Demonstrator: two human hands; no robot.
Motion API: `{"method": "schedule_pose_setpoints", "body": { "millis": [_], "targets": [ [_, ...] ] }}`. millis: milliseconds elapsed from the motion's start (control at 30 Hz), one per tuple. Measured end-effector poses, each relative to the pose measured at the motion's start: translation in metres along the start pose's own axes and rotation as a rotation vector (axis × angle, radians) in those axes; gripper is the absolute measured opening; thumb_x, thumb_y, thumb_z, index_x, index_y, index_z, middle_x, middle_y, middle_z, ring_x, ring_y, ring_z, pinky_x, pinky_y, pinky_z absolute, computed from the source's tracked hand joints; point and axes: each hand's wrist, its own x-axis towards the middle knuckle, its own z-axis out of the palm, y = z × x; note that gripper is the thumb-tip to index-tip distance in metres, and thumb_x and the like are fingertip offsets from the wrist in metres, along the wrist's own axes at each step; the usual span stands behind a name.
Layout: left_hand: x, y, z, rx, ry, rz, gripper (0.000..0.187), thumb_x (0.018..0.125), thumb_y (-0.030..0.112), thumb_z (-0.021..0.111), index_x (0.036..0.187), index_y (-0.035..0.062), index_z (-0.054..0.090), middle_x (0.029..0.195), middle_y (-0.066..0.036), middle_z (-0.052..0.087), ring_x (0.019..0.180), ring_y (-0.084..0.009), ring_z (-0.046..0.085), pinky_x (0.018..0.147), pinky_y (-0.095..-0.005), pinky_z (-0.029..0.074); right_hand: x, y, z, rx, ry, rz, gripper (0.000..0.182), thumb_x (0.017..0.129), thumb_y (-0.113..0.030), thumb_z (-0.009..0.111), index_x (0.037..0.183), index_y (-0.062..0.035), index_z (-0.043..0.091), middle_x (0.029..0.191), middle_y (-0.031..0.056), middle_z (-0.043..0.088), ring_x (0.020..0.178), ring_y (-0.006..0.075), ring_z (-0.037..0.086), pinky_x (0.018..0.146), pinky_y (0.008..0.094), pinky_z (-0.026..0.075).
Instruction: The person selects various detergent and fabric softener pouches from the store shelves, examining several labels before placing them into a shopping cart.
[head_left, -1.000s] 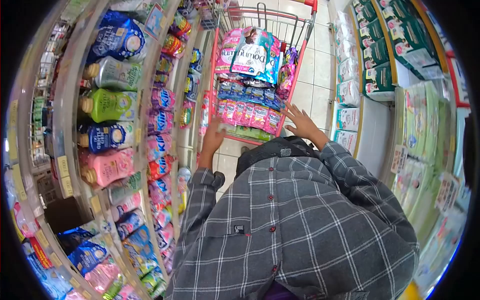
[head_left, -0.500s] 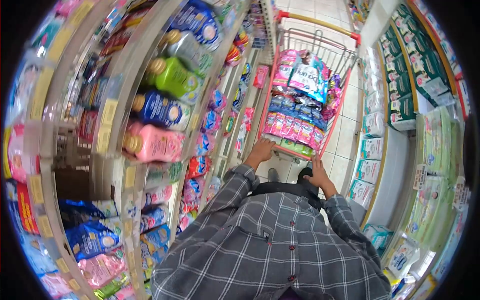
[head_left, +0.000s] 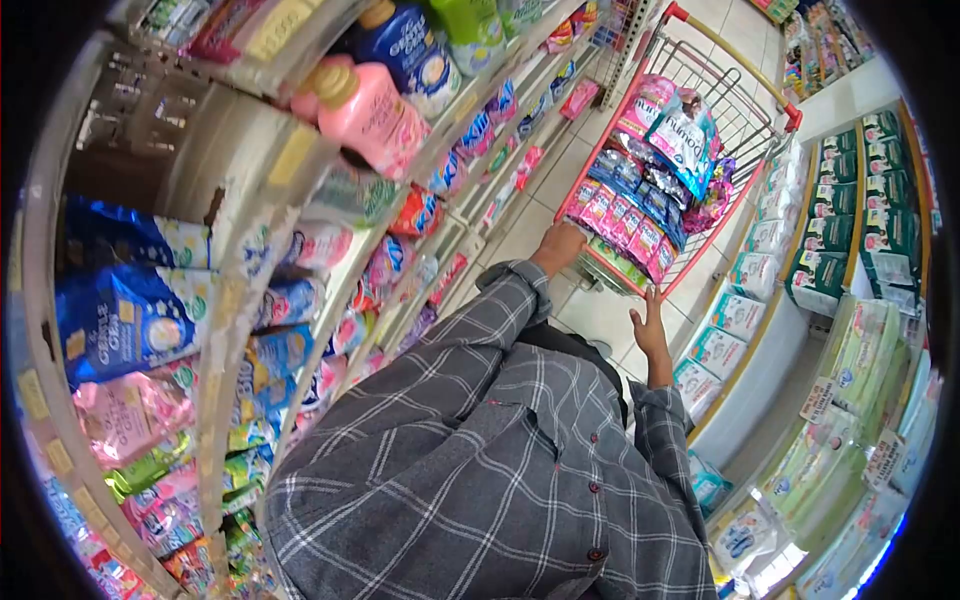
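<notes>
A shopping cart (head_left: pixel 582 172) with a red rim stands in front of me, its yellow-and-red handle bar (head_left: pixel 733 55) at the far end. My left hand (head_left: pixel 558 248) is closed on the cart's near left corner; its fingertips are partly hidden. At the near right corner, my right hand (head_left: pixel 650 335) has its fingers apart, with the fingertips at the rim. Inside the cart lie pink sachet packs (head_left: pixel 625 225), dark blue packs (head_left: pixel 655 190) and a white-and-blue pouch (head_left: pixel 688 140) on top. A green pack (head_left: pixel 615 262) shows at the near end.
Shelves on the left hold a pink bottle (head_left: pixel 365 115), a blue bottle (head_left: pixel 410 55) and blue refill pouches (head_left: pixel 130 320). On the right, shelves carry dark green packs (head_left: pixel 825 245), white-and-teal packs (head_left: pixel 735 315) and pale green packs (head_left: pixel 850 360). Pale floor tiles (head_left: pixel 555 180) run along the aisle.
The view has turned, so the cart and both hands appear further right and the cart more tilted. My right hand's fingers point more upward. The left hand stays on the cart.
</notes>
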Motion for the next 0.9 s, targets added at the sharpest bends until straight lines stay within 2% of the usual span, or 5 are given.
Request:
{"method": "schedule_pose_setpoints", "body": {
  "millis": [333,367,500,700,900],
  "targets": [
    [-0.079,0.047,0.016,-0.169,0.083,-0.249,0.013,0.081,0.022,0.063,0.087,0.0189,0.073,0.088,-0.008,0.067,0.093,-0.0289,0.060,0.083,-0.0404,0.047,-0.065,0.019,0.005,-0.079,-0.120,-0.069,0.084,0.084,-0.007,0.061,0.150,-0.0114,0.008,0.154,0.0215,0.001,0.143,0.0350,0.006,0.114,0.0394,0.018],
    [-0.090,0.054,0.019,-0.174,0.116,-0.263,0.014,0.081,0.021,0.062,0.088,0.0190,0.073,0.089,-0.008,0.067,0.094,-0.0290,0.060,0.083,-0.0403,0.047,-0.071,0.022,0.005,-0.111,-0.132,-0.061,0.087,0.082,-0.003,0.060,0.150,-0.0120,0.007,0.155,0.0182,-0.003,0.142,0.0362,0.008,0.112,0.0400,0.025],
    [-0.118,0.069,0.036,-0.074,0.296,-0.237,0.009,0.077,0.020,0.065,0.077,0.0153,0.073,0.083,-0.008,0.067,0.090,-0.0274,0.061,0.083,-0.0388,0.048,-0.090,0.040,0.014,-0.150,-0.143,-0.082,0.086,0.082,-0.007,0.061,0.150,-0.0136,0.008,0.155,0.0197,0.001,0.142,0.0366,0.012,0.111,0.0393,0.028],
    [-0.160,0.064,0.033,-0.114,0.109,-0.063,0.028,0.085,0.033,0.058,0.100,0.0117,0.069,0.097,-0.012,0.064,0.097,-0.0321,0.057,0.088,-0.0436,0.043,-0.128,0.050,0.037,-0.037,-0.131,-0.121,0.083,0.080,0.001,0.055,0.149,-0.0071,0.009,0.154,0.0216,0.003,0.143,0.0330,0.005,0.116,0.0352,0.013],
    [-0.204,0.064,0.061,-0.137,0.151,-0.014,0.025,0.086,0.029,0.058,0.100,0.0136,0.071,0.094,-0.012,0.065,0.095,-0.0307,0.058,0.088,-0.0445,0.042,-0.185,0.023,0.045,0.002,-0.117,0.002,0.086,0.080,0.001,0.056,0.150,-0.0122,0.007,0.155,0.0179,0.002,0.141,0.0358,0.014,0.113,0.0357,0.024]
  ]
}}
